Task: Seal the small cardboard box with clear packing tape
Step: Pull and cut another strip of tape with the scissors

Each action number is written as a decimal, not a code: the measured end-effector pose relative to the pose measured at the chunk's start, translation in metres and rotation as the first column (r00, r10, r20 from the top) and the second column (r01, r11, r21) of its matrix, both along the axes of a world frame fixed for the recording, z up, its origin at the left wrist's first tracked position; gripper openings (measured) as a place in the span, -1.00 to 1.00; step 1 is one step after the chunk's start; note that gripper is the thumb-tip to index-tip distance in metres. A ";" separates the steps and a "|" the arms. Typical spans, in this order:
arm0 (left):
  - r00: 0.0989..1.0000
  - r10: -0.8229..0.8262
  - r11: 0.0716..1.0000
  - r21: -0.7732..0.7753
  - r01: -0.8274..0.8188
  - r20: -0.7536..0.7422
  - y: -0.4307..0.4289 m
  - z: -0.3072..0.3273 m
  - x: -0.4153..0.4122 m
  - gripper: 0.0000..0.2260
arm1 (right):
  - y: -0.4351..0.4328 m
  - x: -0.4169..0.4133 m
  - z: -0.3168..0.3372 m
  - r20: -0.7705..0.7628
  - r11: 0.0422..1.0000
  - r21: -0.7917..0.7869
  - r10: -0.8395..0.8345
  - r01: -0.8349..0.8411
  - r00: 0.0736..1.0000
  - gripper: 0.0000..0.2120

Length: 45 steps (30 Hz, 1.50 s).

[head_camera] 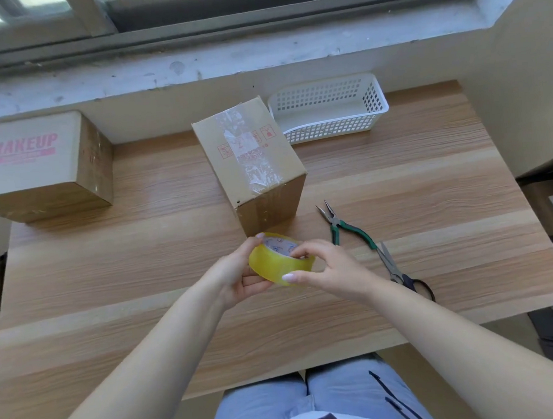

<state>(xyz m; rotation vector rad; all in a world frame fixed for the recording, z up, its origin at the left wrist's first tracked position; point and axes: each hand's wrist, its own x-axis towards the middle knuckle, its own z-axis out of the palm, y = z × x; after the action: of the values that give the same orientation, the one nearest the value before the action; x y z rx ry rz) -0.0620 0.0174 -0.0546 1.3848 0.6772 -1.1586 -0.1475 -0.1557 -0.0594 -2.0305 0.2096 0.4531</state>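
Note:
A small cardboard box (249, 159) stands on the wooden table (141, 250) near the middle, with a wrinkled strip of clear tape running along its top and down its near side. Just in front of it I hold a yellowish roll of clear packing tape (276, 261) above the table. My left hand (237, 273) grips the roll from the left and underneath. My right hand (324, 268) holds its right side, thumb on the outer face and fingers at the inner rim.
A larger box marked MAKEUP (39, 165) sits at the far left. A white perforated basket (327, 109) stands behind the small box to the right. Green-handled pliers (347, 224) and scissors (398, 270) lie to the right of my hands.

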 end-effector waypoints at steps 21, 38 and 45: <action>0.978 -0.042 0.985 -0.154 0.074 0.202 -0.018 0.006 -0.015 -0.91 | 0.008 0.016 -0.017 -0.295 0.857 0.253 -0.374 0.450 0.879 -0.62; 0.989 0.099 0.985 -0.151 -0.082 0.110 -0.016 -0.004 -0.012 -0.74 | 0.014 0.007 -0.014 0.160 0.984 -0.035 -0.167 0.175 0.973 -0.74; 0.997 0.080 0.980 -0.185 -0.078 0.001 -0.012 0.002 -0.002 -0.92 | 0.017 0.007 -0.017 0.247 0.968 0.012 -0.246 0.251 0.937 -0.82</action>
<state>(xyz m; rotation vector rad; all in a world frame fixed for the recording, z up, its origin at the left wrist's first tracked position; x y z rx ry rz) -0.0645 0.0058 -0.0523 1.1956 0.5977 -1.1226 -0.1405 -0.1385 -0.0768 -2.0236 0.3138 0.0387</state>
